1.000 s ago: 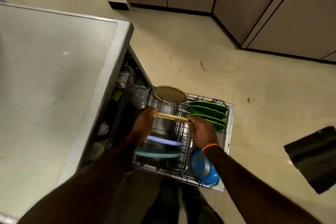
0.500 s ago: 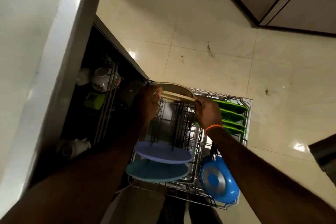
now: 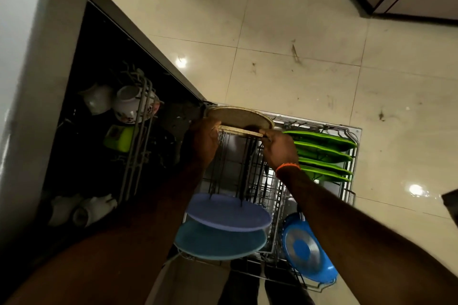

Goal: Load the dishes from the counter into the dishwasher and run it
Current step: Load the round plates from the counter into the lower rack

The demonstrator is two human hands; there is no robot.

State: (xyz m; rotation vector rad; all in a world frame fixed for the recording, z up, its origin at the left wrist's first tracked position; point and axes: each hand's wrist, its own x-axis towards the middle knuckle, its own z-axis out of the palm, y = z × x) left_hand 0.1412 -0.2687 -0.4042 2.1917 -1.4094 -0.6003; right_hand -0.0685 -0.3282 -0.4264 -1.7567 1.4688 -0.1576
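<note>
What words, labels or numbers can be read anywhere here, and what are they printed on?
None can be read.
Floral cup in the upper rack: a flower pattern, no lettering.
Lime-green item below it: a dark patch, too blurred to read.
Green plates, blue pan, and the beige plate held by both hands: no visible text.

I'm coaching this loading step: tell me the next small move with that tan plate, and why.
Probably lower the tan plate, held edge-up by the left hand and right hand, into the bare tines just in front of the round beige plate in the lower rack.
</note>
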